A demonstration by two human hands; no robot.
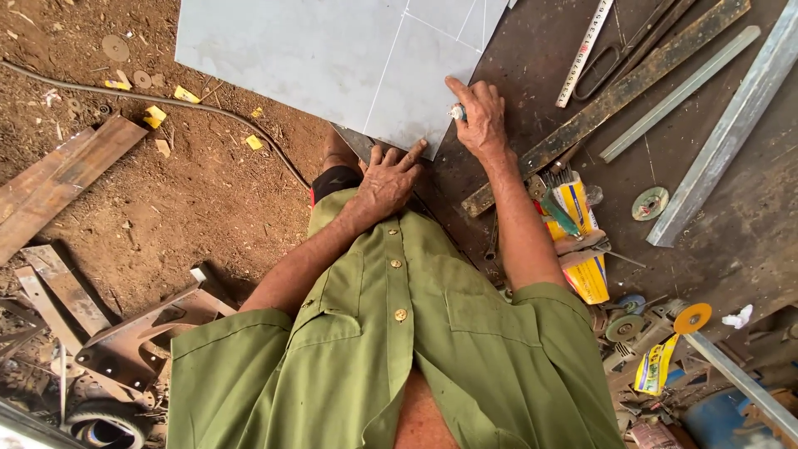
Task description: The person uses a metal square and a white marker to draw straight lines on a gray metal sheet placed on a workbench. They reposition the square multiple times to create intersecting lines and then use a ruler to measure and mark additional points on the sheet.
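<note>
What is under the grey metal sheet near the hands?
The metal sheet lies partly on the dark workbench, its left part over the dirt ground. Whatever lies directly beneath it is covered.

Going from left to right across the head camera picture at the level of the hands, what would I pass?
Rusty steel plate on the dirt → black cable → left hand pressing the grey metal sheet → right hand holding a small marker → rusty flat bar → grinding disc → pale metal strip.
</note>
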